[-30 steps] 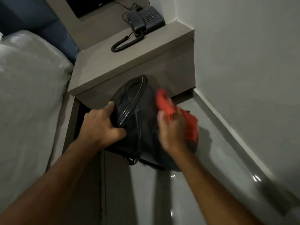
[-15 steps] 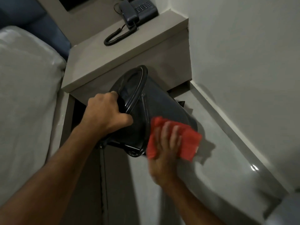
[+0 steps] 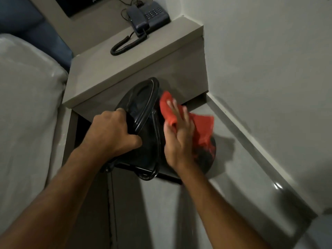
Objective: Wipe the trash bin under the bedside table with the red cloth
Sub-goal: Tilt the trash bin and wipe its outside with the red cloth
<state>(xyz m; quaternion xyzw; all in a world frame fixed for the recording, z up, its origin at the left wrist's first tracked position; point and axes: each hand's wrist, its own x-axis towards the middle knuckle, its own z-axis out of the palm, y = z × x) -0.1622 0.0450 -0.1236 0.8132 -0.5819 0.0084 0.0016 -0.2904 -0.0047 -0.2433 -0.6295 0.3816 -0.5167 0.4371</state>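
Note:
A black trash bin (image 3: pixel 150 150) with a glossy rim lies tilted in front of the bedside table (image 3: pixel 136 65), its mouth turned up and to the left. My left hand (image 3: pixel 113 132) grips the rim, thumb on the outer wall. My right hand (image 3: pixel 179 137) presses the red cloth (image 3: pixel 203 128) flat against the bin's right side, fingers spread over the upper part. The cloth covers much of that side; the bin's base is partly hidden behind it.
A dark corded telephone (image 3: pixel 149 17) sits at the back of the bedside table. The bed (image 3: pixel 27 105) fills the left side. A wall (image 3: pixel 269 69) with a glossy skirting board (image 3: pixel 260 159) runs along the right, above the tiled floor (image 3: pixel 179 212).
My right hand has slid the red cloth from low on the bin's side back up toward the rim. My left hand has kept its grip on the rim.

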